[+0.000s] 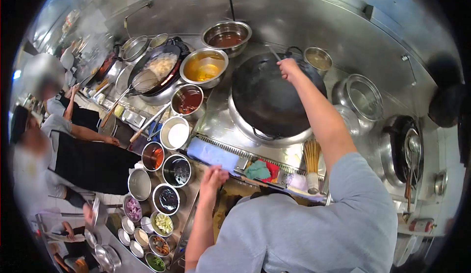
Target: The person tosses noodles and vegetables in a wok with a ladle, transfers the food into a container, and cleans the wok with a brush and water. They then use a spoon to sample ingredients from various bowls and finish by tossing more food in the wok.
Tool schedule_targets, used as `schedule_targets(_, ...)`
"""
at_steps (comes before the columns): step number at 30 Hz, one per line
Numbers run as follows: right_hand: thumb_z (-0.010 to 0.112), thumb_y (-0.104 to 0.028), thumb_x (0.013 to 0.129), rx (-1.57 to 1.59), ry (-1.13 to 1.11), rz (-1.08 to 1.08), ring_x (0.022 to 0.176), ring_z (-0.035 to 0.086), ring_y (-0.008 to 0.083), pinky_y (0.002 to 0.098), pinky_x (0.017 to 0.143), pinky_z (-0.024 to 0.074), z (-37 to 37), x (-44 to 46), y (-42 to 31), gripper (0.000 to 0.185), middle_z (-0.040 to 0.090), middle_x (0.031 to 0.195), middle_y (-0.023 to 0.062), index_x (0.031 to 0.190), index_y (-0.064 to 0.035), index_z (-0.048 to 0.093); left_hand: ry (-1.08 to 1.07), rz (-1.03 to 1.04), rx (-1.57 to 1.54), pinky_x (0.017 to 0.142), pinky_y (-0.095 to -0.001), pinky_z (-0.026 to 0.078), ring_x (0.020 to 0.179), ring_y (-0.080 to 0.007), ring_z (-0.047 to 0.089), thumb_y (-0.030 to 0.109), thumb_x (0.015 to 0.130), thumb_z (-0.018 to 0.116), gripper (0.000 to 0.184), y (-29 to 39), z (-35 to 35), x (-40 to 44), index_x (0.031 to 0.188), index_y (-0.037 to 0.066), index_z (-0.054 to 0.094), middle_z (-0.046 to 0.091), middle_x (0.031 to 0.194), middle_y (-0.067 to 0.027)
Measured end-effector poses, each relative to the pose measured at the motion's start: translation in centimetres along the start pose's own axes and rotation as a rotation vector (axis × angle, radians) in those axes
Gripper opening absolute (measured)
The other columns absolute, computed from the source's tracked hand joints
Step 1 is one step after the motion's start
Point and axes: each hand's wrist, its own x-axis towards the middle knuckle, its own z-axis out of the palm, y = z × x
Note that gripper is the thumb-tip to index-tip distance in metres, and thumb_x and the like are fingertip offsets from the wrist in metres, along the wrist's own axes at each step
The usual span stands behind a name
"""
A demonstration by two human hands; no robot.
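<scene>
My right hand [290, 71] reaches over the far side of a large dark wok [270, 101]. Its fingers are closed on a thin metal rod [274, 53], whose kind I cannot make out. The wok looks empty, with a faint haze over it. My left hand [213, 177] is curled shut near the counter's front edge, just below a pale blue cloth [211, 154]; nothing shows in it. Right of that cloth lie a green cloth [258, 170] and a red cloth [272, 171]. A bamboo wok brush [312, 162] stands near my right upper arm.
Steel bowls of yellow oil [203, 69] and reddish liquid [227, 38] stand left of the wok. Several seasoning pots [166, 199] line the left side. A strainer [145, 81] rests over another wok [159, 67]. Co-workers [73, 150] stand at the left. A ladle [414, 145] lies far right.
</scene>
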Motion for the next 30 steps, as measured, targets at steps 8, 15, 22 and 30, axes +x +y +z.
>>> schedule_targets(8, 0.044, -0.007, 0.081, -0.132, 0.143, 0.149, 0.033, 0.026, 0.0131, 0.0306, 0.035, 0.0177, 5.0, 10.3, 2.5, 0.021, 0.030, 0.044, 0.0005, 0.061, -0.0101, 0.044, 0.484, -0.323, -0.097, 0.056, -0.0250, 0.048, 0.068, -0.0135, 0.062, 0.023, 0.093, 0.054, 0.017, -18.1, -10.2, -11.8, 0.102, 0.009, 0.054, 0.065, 0.084, -0.0053)
schedule_targets(15, 0.044, -0.005, 0.082, -0.172, -0.025, 0.215, 0.035, 0.026, 0.0090, 0.0272, 0.035, 0.0153, 7.8, 5.7, 1.9, 0.012, 0.031, 0.047, -0.0015, 0.073, -0.0061, 0.051, 0.651, -0.451, 0.040, 0.054, -0.0277, 0.046, 0.066, -0.0145, 0.062, 0.024, 0.092, 0.051, 0.014, -18.3, -9.5, -15.1, 0.095, 0.010, 0.052, 0.062, 0.077, -0.0042)
schedule_targets(22, 0.047, -0.007, 0.082, -0.173, 0.131, 0.205, 0.036, 0.027, 0.0089, 0.0280, 0.036, 0.0159, 2.3, 7.1, 1.5, 0.011, 0.033, 0.048, -0.0019, 0.071, -0.0074, 0.048, 0.633, -0.435, -0.079, 0.054, -0.0267, 0.042, 0.070, -0.0157, 0.062, 0.029, 0.092, 0.052, 0.019, -19.8, -11.5, -13.1, 0.102, 0.013, 0.052, 0.063, 0.085, -0.0028)
schedule_targets(30, 0.043, -0.009, 0.086, -0.217, -0.091, 0.304, 0.038, 0.025, 0.0080, 0.0264, 0.038, 0.0174, 4.4, 6.7, 1.8, 0.011, 0.035, 0.051, -0.0029, 0.079, -0.0089, 0.051, 0.574, -0.446, -0.092, 0.054, -0.0278, 0.043, 0.075, -0.0180, 0.064, 0.031, 0.093, 0.050, 0.022, -21.9, -15.3, -11.9, 0.105, 0.013, 0.051, 0.064, 0.094, -0.0055)
